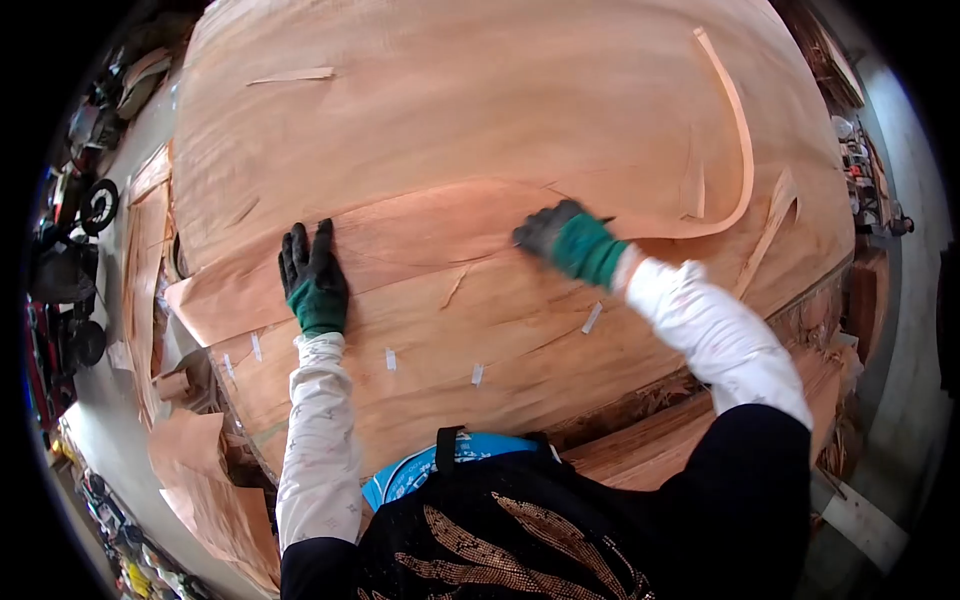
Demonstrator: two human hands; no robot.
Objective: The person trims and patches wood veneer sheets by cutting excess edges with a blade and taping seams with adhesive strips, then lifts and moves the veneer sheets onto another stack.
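Observation:
A long strip of thin wood veneer [430,232] lies across a large stack of veneer sheets [450,120]. My left hand [315,275], in a black and green glove, lies flat on the strip's left part with its fingers spread. My right hand [568,238], gloved the same way, is at the strip's right part; its fingers are bent together and slightly blurred, and what they hold, if anything, is hidden. Beyond it a narrow curled offcut [742,130] bends upward. Small pieces of white tape [391,359] stick to the sheet nearer my body.
Loose veneer scraps [293,76] lie on the far left of the sheet, and a folded scrap [770,230] on the right. More veneer pieces [205,480] hang at the lower left. Motorbikes [98,207] stand beyond the left edge.

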